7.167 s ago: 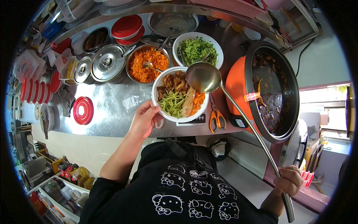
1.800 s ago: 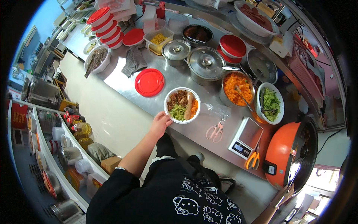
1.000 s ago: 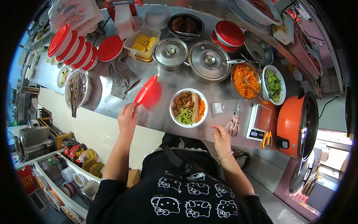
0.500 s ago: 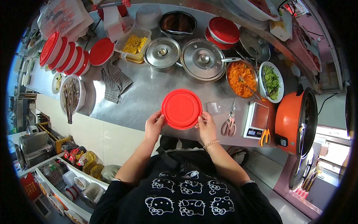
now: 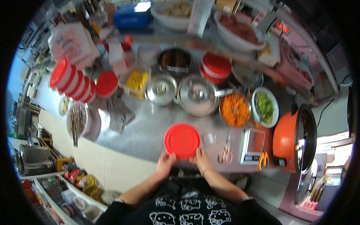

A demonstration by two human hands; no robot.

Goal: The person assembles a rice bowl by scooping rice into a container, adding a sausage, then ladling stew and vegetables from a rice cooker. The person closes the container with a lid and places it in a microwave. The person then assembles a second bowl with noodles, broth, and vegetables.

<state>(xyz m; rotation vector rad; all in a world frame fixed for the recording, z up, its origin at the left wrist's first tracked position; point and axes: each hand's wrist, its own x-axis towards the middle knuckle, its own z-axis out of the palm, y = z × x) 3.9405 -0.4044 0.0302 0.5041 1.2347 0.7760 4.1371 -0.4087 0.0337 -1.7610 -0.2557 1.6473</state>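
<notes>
Near the front edge of the steel table is a round red lid [image 5: 182,141], seen from above. Whether a bowl sits under it is hidden. My left hand [image 5: 166,164] grips its near left rim, thumb on top. On the near right rim, my right hand [image 5: 201,160] holds it too, fingers closed. Just right of the lid lie a small clear plastic piece [image 5: 210,138] and pink-handled scissors [image 5: 225,155]. A kitchen scale [image 5: 252,145] stands beyond them, with orange-handled scissors [image 5: 263,160] by its corner.
Lidded pots [image 5: 197,93], a carrot bowl [image 5: 235,109] and a chopped-greens bowl [image 5: 265,107] line the far side. An orange cooker [image 5: 287,138] stands right. Leftward are red-lidded bowls [image 5: 62,73], a grey cloth [image 5: 119,114] and a utensil bowl [image 5: 85,120].
The view has tilted upward, so the table sits lower and a back shelf with bowls shows. Both hands still hold the red lid, now closer to its near edge.
</notes>
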